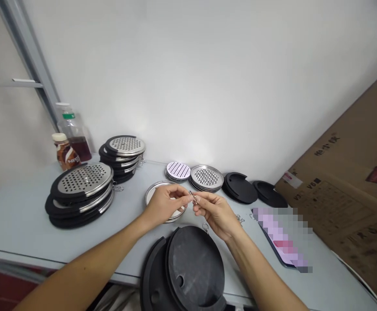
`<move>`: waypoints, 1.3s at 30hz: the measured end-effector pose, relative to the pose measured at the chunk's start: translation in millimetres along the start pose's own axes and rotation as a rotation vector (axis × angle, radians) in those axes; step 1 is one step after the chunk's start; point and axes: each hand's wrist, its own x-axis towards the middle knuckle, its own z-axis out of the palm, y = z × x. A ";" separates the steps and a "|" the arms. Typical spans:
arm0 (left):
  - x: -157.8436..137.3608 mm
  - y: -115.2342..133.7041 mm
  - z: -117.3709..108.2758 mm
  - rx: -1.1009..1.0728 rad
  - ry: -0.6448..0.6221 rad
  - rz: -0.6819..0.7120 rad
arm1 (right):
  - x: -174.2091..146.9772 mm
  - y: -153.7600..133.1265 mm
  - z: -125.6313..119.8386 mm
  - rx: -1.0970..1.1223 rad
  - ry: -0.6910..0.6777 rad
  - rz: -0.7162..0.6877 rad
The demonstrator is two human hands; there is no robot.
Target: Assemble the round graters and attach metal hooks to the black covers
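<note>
My left hand [169,202] and my right hand [216,211] meet above the table, thumbs and forefingers pinched together on a small shiny metal clasp [194,198]. The fingers partly cover it, so its exact shape is hard to make out. Behind my left hand lies a round metal-rimmed disc [151,188], partly hidden. Below my hands, at the table's front edge, are round black covers [196,263], the uppermost with a small hole. A metal ring [205,227] shows at their top edge. More small metal clasps [239,219] lie right of my right wrist.
Stacks of black-rimmed round graters [84,179] [126,146] stand at left, near two bottles [67,153] [78,140]. Along the wall sit a lilac disc [178,170], metal grater plates [207,177] and black covers [240,188]. A phone [281,242] and cardboard box [347,194] are at right.
</note>
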 end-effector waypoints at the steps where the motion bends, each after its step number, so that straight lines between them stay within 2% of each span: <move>1: 0.6 -1.2 -1.2 -0.031 0.003 -0.009 | 0.3 -0.3 -1.0 0.035 -0.008 0.050; 5: 2.9 -6.5 -2.8 -0.113 -0.030 -0.024 | 1.3 1.8 -2.6 0.090 0.008 0.132; 10: 0.6 -7.7 2.6 -0.010 -0.085 0.045 | -1.4 7.2 2.2 0.046 0.026 0.045; 14: -0.2 -9.0 4.4 -0.016 -0.092 0.067 | -3.3 5.7 1.8 0.031 0.005 0.050; 18: 2.8 -13.7 3.1 -0.068 -0.038 0.050 | -2.1 1.6 -4.3 0.040 -0.015 0.097; 21: 5.3 -17.2 3.6 -0.026 0.042 0.080 | -1.0 1.2 -6.6 0.045 -0.057 0.135; 23: 6.1 -18.2 5.1 -0.017 0.051 0.095 | -1.1 3.1 -4.6 0.028 -0.101 0.124; 28: 5.1 -15.8 8.4 -0.137 -0.020 0.083 | -3.1 11.3 5.6 -0.103 -0.071 -0.089; 32: 3.6 -14.3 8.0 -0.215 0.006 0.054 | -3.7 14.7 6.6 -0.293 -0.027 -0.168; 36: 2.5 -9.9 7.2 -0.220 0.025 0.064 | -3.4 16.2 1.1 -0.434 0.027 -0.346; 39: 2.0 -7.0 6.6 -0.225 0.030 0.057 | -4.3 16.9 -2.8 -0.630 0.066 -0.454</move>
